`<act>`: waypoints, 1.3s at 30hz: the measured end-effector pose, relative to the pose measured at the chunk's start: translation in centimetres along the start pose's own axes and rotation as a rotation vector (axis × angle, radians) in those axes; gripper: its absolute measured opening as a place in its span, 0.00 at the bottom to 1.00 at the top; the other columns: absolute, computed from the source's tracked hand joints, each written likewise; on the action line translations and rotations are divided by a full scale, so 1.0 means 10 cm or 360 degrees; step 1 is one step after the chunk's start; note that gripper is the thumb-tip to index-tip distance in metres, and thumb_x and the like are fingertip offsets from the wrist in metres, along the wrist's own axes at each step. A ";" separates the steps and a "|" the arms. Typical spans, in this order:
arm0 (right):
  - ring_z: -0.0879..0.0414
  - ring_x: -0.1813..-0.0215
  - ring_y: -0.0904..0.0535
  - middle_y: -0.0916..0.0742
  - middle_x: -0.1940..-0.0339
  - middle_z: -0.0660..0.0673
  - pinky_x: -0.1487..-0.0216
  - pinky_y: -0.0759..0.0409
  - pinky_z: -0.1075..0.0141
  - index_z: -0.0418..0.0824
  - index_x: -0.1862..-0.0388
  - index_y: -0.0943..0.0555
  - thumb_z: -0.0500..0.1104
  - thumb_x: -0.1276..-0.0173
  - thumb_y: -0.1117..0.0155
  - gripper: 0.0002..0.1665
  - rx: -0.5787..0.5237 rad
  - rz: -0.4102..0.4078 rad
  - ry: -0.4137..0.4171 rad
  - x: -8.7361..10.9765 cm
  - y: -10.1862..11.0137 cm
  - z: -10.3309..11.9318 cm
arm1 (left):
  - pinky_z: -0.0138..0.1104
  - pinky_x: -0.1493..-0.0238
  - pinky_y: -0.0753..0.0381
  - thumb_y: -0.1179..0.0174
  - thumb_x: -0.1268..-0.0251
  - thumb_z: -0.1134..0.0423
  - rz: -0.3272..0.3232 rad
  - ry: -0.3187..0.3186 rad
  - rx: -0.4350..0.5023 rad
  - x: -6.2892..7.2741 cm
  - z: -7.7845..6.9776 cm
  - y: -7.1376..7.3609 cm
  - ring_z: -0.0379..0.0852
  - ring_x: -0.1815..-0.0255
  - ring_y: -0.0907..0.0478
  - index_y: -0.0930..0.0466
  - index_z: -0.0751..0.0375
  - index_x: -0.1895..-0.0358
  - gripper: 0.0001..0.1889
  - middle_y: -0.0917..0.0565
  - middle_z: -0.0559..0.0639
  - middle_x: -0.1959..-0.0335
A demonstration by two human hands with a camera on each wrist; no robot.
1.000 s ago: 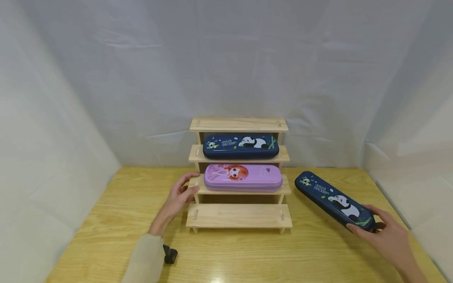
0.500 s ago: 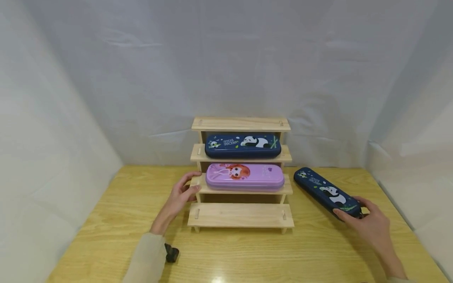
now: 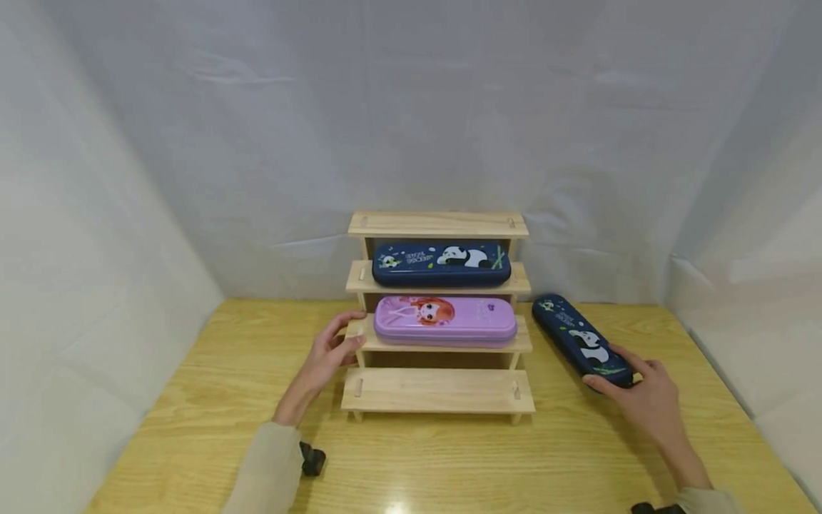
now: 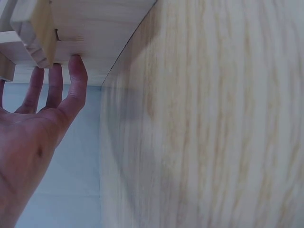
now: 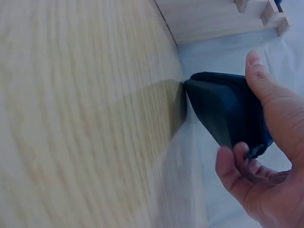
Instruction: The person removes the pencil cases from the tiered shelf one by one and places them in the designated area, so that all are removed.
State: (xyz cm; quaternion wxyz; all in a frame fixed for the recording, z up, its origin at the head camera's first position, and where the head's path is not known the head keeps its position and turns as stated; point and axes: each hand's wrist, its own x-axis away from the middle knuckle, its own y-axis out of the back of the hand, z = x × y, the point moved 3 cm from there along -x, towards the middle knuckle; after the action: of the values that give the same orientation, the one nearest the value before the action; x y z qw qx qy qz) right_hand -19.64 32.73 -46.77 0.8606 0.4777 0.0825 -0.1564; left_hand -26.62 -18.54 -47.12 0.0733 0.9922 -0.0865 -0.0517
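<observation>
Showing nearest are two pale sleeves (image 3: 266,471), with black wrist units (image 3: 313,459) sitting beside the cuffs over the wood-grain table (image 3: 462,471). Right hand (image 3: 648,400) is gripping the near end of a navy panda pencil case (image 3: 566,330), thumb on one long side, fingers curling in on the other, closed only down to the case's width. That case is sitting on the right of the four-tier wooden stand (image 3: 437,391), apart from it, lid up, running diagonally with its far end pointing toward the backdrop side and leaning left. Wrist view is showing it tilting, near end raised; can't tell if the far end is touching the table. Left hand (image 3: 327,357) is holding the left end of the stand's second tier from the bottom, thumb at the front, index at the back, partly closed; left wrist view is showing fingertips touching the side panel. Same tier is carrying a purple pencil case (image 3: 478,323) with an orange-haired cartoon figure, lying lengthwise. Next tier up is carrying a second panda case (image 3: 443,275), also navy, also lengthwise. Top tier (image 3: 438,225) is standing just in front of the white backdrop (image 3: 417,107), whose sheeting is wrinkling.
</observation>
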 end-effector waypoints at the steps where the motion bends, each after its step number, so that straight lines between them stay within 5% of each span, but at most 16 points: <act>1: 0.38 0.61 0.21 0.21 0.51 0.22 0.67 0.29 0.61 0.35 0.33 0.22 0.60 0.46 0.19 0.48 0.0008 0.0027 -0.0008 0.00 -0.01 0.01 | 0.39 0.54 0.15 0.43 0.24 0.61 0.0001 -0.0004 -0.0002 0.00 0.00 0.00 0.42 0.53 0.23 0.31 0.57 0.28 0.24 0.33 0.62 0.29; 10: 0.49 0.65 0.17 0.19 0.52 0.25 0.67 0.25 0.65 0.35 0.29 0.25 0.61 0.41 0.22 0.49 -0.0010 0.0264 -0.0007 0.07 -0.12 0.10 | 0.43 0.51 0.16 0.43 0.24 0.60 -0.0012 -0.0010 -0.0021 0.01 0.00 0.01 0.41 0.51 0.21 0.31 0.55 0.28 0.24 0.31 0.59 0.29; 26: 0.51 0.63 0.14 0.13 0.56 0.33 0.66 0.20 0.68 0.37 0.31 0.24 0.59 0.39 0.23 0.44 -0.0121 0.0386 -0.0050 0.14 -0.20 0.14 | 0.43 0.51 0.15 0.43 0.24 0.61 -0.0011 -0.0017 -0.0013 0.01 0.01 0.00 0.41 0.51 0.21 0.31 0.55 0.29 0.24 0.33 0.59 0.28; 31: 0.47 0.61 0.14 0.14 0.53 0.31 0.64 0.19 0.65 0.36 0.33 0.23 0.55 0.39 0.22 0.41 -0.0119 0.0322 0.0028 0.14 -0.19 0.15 | 0.41 0.52 0.15 0.43 0.24 0.61 -0.0003 -0.0027 -0.0014 0.01 0.00 0.00 0.40 0.52 0.22 0.31 0.56 0.29 0.23 0.32 0.59 0.28; 39: 0.33 0.53 0.15 0.16 0.47 0.27 0.66 0.13 0.52 0.34 0.37 0.19 0.44 0.37 0.23 0.32 -0.0229 -0.0007 0.0292 0.11 -0.08 0.25 | 0.41 0.52 0.15 0.44 0.23 0.61 0.0005 -0.0038 -0.0004 0.01 -0.01 0.00 0.41 0.52 0.22 0.31 0.57 0.29 0.23 0.32 0.59 0.28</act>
State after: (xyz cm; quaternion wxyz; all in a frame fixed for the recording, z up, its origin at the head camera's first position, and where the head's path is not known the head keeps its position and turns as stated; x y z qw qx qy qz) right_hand -18.94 29.99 -46.37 0.8811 0.4269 0.1729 -0.1076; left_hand -26.55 -18.55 -47.04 0.0737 0.9913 -0.0887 -0.0635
